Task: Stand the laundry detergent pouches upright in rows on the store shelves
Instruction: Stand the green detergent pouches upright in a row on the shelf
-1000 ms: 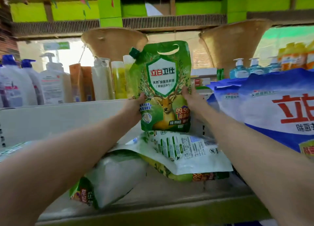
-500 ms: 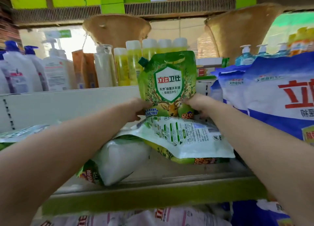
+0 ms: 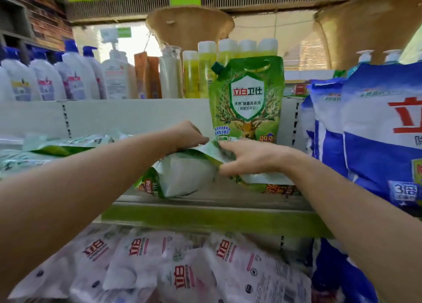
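Both your hands pinch the flat pouch (image 3: 182, 172): left hand (image 3: 185, 135) and right hand (image 3: 249, 159) on its far edge. Long axis runs toward you; upright pouch (image 3: 247, 99) stands just behind (swing top up).
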### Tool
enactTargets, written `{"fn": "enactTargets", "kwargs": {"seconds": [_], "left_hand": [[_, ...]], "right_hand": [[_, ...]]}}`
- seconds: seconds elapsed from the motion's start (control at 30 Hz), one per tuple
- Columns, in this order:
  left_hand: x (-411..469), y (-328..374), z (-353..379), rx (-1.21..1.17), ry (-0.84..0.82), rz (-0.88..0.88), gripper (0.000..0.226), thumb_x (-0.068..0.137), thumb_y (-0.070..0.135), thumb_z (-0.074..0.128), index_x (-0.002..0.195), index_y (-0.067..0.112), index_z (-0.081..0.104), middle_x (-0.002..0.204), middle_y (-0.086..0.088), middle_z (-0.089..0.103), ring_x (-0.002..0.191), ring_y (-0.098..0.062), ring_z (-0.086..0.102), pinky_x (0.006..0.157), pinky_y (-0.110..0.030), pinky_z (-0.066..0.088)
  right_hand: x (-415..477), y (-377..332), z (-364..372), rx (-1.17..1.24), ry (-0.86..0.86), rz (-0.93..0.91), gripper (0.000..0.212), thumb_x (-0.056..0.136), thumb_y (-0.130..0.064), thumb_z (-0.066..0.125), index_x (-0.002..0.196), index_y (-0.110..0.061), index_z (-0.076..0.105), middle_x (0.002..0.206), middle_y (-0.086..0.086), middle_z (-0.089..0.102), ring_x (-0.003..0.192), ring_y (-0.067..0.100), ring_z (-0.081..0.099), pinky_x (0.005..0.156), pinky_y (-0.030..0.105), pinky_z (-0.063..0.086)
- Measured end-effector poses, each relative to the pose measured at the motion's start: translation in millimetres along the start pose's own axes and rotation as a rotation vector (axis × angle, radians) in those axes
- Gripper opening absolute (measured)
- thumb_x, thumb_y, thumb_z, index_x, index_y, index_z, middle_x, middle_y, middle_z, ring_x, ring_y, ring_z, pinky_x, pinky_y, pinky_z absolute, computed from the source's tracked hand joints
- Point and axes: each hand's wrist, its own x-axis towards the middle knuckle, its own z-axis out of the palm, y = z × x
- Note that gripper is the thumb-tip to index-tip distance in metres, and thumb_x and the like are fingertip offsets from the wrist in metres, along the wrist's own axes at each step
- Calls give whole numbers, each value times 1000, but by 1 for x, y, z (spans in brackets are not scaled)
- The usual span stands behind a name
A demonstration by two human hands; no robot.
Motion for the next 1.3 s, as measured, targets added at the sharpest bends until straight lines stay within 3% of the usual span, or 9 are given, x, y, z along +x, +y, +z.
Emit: {"fn": "enactTargets", "kwargs": {"seconds": [0.13, 0.3, 0.43, 0.67, 0.8, 0.9, 1.0, 1.1, 1.3], "left_hand": [[-6, -1, -1, -92, 25, 2, 32, 89, 22, 59, 116, 6, 66, 110, -6, 67, 76, -13, 52, 77, -22, 40], [-5, -8, -7, -523, 62, -100, 25, 92, 13, 54, 109, -2, 66, 67, 0, 70, 48, -7, 52, 42, -12, 38], [-6, -14, -8, -873, 158, -146, 22, 97, 11, 44, 91, 3, 64, 97, -7, 63, 75, -11, 59, 61, -18, 45], [1, -4, -19, -1186, 295, -149, 22, 94, -3, 39, 84, 11, 52, 76, -6, 52, 71, -14, 52, 67, -27, 48], [-8, 7, -8, -897, -95, -67, 45, 75, 1, 62, 118, 8, 51, 115, -18, 61, 96, -24, 54, 74, -31, 48], [-13, 17, -4, -742, -327, 26, 37, 77, 4, 68, 107, 21, 54, 112, -9, 64, 97, -24, 59, 75, -31, 50], [-7, 24, 4, -657, -305, 40, 36, 80, 3, 69, 101, 22, 47, 98, -1, 62, 99, -22, 60, 77, -36, 53], [6, 26, 8, -527, -291, -26, 33, 78, 11, 73, 101, 14, 51, 111, -9, 61, 112, -29, 58, 93, -44, 51], [24, 33, 15, -573, -414, -86, 47, 85, 5, 63, 130, -1, 49, 135, -15, 54, 124, -35, 51, 89, -44, 47]], "right_hand": [[0, 3, 22, -265, 59, 33, 84, 87, -26, 53, 149, -20, -3, 159, 2, 4, 144, 38, 1, 114, 62, 5], [-1, 4, 31, -225, 412, 45, 49, 90, -5, 41, 138, -16, 34, 136, 22, 47, 128, 37, 41, 100, 49, 36], [-3, 15, 9, -46, 760, -25, 31, 90, -6, 46, 116, -16, 59, 100, 13, 69, 89, 33, 63, 71, 39, 51], [6, 33, -40, 778, 1190, -49, 16, 91, -15, 56, 97, -6, 68, 70, -5, 61, 64, 10, 56, 64, 24, 49], [16, 40, -31, 1194, 1128, -93, 15, 90, -14, 57, 83, -24, 66, 65, -15, 71, 62, 1, 67, 60, 21, 52], [24, 45, -20, 1328, 1117, -9, 15, 93, -26, 53, 98, -20, 65, 81, -12, 71, 77, 7, 69, 60, 15, 52], [31, 56, -20, 1190, 1096, 193, 33, 95, -39, 43, 106, -12, 60, 90, 1, 66, 85, 18, 64, 69, 13, 51], [34, 62, -24, 1025, 988, 381, 61, 93, -53, 35, 120, -2, 53, 121, 23, 59, 109, 35, 57, 93, 42, 46], [35, 73, 3, 1095, 795, 511, 69, 92, -58, 29, 138, -6, 27, 132, 7, 47, 118, 24, 48, 94, 32, 39]]}}
